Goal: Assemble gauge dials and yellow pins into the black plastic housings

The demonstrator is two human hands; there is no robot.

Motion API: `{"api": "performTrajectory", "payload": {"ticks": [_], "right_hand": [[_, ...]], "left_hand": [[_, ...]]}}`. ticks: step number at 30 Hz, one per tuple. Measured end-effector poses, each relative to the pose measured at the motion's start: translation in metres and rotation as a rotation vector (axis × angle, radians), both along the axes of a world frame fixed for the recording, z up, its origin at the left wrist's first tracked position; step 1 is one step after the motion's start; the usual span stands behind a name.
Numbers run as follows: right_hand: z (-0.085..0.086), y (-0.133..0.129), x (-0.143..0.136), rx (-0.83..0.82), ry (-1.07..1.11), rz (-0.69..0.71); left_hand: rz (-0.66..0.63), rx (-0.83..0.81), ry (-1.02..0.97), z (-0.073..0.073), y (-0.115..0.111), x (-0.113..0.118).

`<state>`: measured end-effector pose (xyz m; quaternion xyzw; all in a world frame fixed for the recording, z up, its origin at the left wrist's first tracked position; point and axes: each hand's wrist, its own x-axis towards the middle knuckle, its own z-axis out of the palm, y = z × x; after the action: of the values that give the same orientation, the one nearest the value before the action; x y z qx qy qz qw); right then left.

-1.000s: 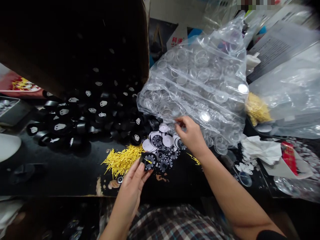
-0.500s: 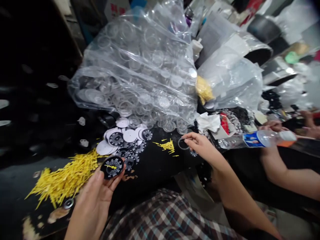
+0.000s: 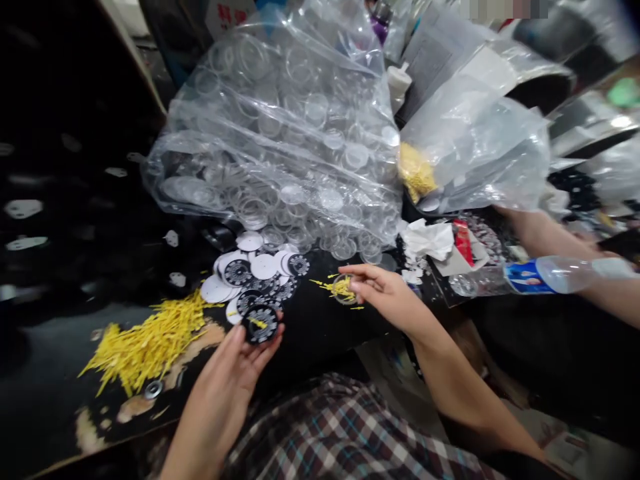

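Note:
My left hand grips a round black dial with white markings and a yellow pointer on its face. A clear round plastic cover is pinched at its right edge by my right hand. That cover hangs over a small group of yellow pointers, some of which show through it. Behind the left hand lies a pile of dial discs, some white side up, others black side up. A larger heap of yellow pointers spreads to the left of that hand.
A big clear bag full of round covers stands behind the discs. Further right are a bag with yellow pieces, crumpled tissue and a lying plastic bottle. Another person's forearm reaches in behind the bottle. A small metal ring lies front left.
My right hand has carried the clear cover left, over the small group of pointers. The left hand with the dial has moved right, towards it. The other person's arm has shifted behind the bottle.

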<state>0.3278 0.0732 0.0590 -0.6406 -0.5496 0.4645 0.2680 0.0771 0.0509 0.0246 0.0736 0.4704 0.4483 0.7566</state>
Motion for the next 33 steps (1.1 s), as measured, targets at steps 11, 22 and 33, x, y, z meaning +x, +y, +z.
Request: {"api": "performTrajectory", "payload": {"ticks": [11,22,33], "right_hand": [[-0.004,0.023,-0.117,0.390,-0.098,0.494],[-0.008,0.043,-0.163,0.724,-0.217,0.516],[0.002,0.035,-0.176,0.338,-0.067,0.695]], "left_hand": [[0.016,0.275,0.178,-0.001,-0.004,-0.005],[0.071,0.536,0.447,0.023,-0.009,-0.026],[0.086,0.209,1.188,0.001,-0.092,-0.104]]}}
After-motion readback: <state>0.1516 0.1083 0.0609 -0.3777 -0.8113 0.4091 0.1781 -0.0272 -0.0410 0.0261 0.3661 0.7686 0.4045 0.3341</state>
